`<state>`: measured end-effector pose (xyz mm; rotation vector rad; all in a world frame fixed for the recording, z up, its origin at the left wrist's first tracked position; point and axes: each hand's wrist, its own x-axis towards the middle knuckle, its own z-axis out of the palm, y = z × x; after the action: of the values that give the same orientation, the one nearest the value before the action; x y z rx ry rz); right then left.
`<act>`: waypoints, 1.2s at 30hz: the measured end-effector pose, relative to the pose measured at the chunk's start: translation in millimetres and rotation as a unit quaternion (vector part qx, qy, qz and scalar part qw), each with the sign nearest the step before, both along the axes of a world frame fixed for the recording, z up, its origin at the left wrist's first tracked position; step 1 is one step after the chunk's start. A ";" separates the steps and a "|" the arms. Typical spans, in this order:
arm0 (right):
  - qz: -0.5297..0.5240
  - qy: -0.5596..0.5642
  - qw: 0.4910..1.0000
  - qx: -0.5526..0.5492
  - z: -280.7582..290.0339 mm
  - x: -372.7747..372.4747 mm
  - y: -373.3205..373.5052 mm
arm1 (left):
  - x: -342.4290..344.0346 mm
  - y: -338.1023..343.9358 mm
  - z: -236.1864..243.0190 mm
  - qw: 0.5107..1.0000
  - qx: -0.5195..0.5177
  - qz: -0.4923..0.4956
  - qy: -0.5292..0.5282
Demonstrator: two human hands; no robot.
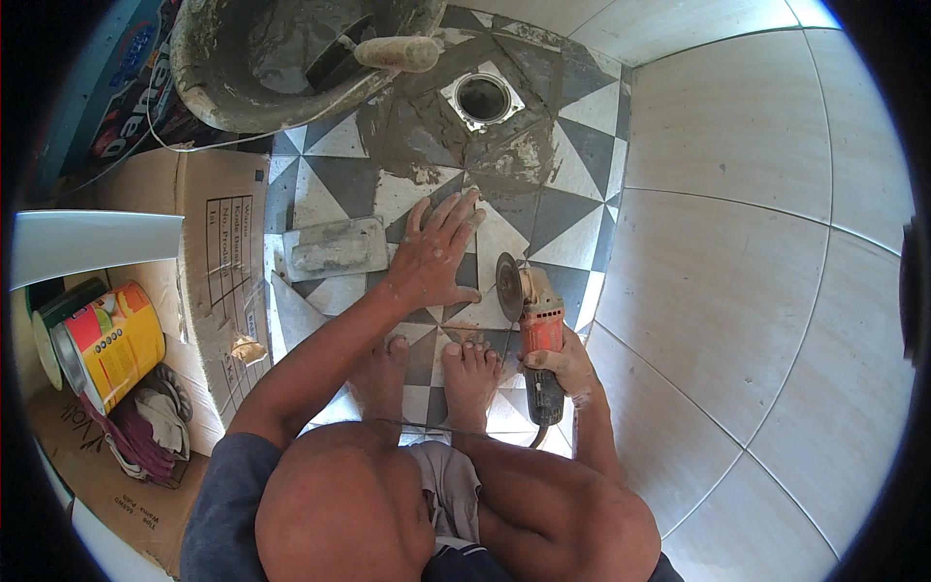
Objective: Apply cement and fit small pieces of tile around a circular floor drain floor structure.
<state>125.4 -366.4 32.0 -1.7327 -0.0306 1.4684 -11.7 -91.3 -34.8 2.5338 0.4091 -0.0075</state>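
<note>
My left hand [434, 254] is spread flat on a pale tile [498, 235] of the grey-and-white triangle-patterned floor [592, 242], its fingertips near a mortar-smeared patch. My right hand [564, 364] grips the body of a red-and-black angle grinder [541, 332], whose disc [507, 287] sits upright at the tile, just right of my left hand; whether it touches the tile I cannot tell. A flat grey rectangular tool [332, 248] lies left of my left hand. Ahead, a square drain frame [482, 121] is set in grey mortar [407, 126]. My bare feet are below my hands.
At upper left stands a mortar tub [213, 102] with a trowel [396, 53] across it. On the left are a cardboard box [218, 291], a yellow can [121, 344] and rags [145, 432]. A tiled wall [727, 291] rises on the right.
</note>
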 end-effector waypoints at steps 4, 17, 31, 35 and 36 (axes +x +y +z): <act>0.008 -0.007 1.000 -0.010 0.0 1.3 -1.5 | 1.5 -0.2 0.3 1.000 -0.006 -0.001 -0.003; -0.005 0.000 1.000 0.002 -2.0 -0.1 -2.6 | 1.2 -0.3 1.6 1.000 -0.010 0.003 -0.002; -0.009 0.013 1.000 0.000 -0.8 1.4 -2.5 | 1.8 -1.0 0.9 1.000 -0.002 0.001 0.000; 0.012 0.031 0.999 -0.012 -0.5 4.4 -5.1 | 1.6 -0.4 1.4 1.000 0.002 0.003 -0.008; 0.017 0.032 0.999 -0.019 -0.5 5.0 -5.7 | 2.0 -0.5 1.6 1.000 -0.001 0.004 -0.005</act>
<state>130.4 -372.0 31.5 -1.7219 0.0004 1.5575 -9.7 -91.8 -33.2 2.5299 0.4148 0.0065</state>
